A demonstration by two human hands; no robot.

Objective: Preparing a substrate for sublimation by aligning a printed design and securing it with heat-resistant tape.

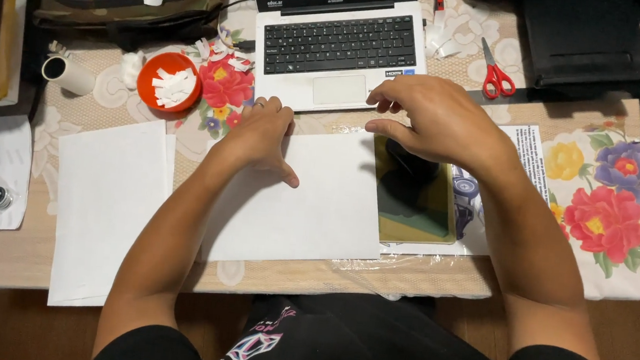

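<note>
We see the left hand [262,136] lying flat, fingers together and thumb stretched out, pressing the top left corner of a plain white paper sheet [310,202] that sits near the desk's front edge. The right hand [437,121] hovers over the sheet's top right corner with curled fingers; we cannot tell whether it pinches anything. Beneath it lies a shiny green-and-yellow rectangular card [414,207], just beside the sheet. A white laptop [339,46] stands at the back edge. An orange round bowl of white paper scraps [168,82] sits toward the back left, red-handled scissors [497,70] toward the back right.
</note>
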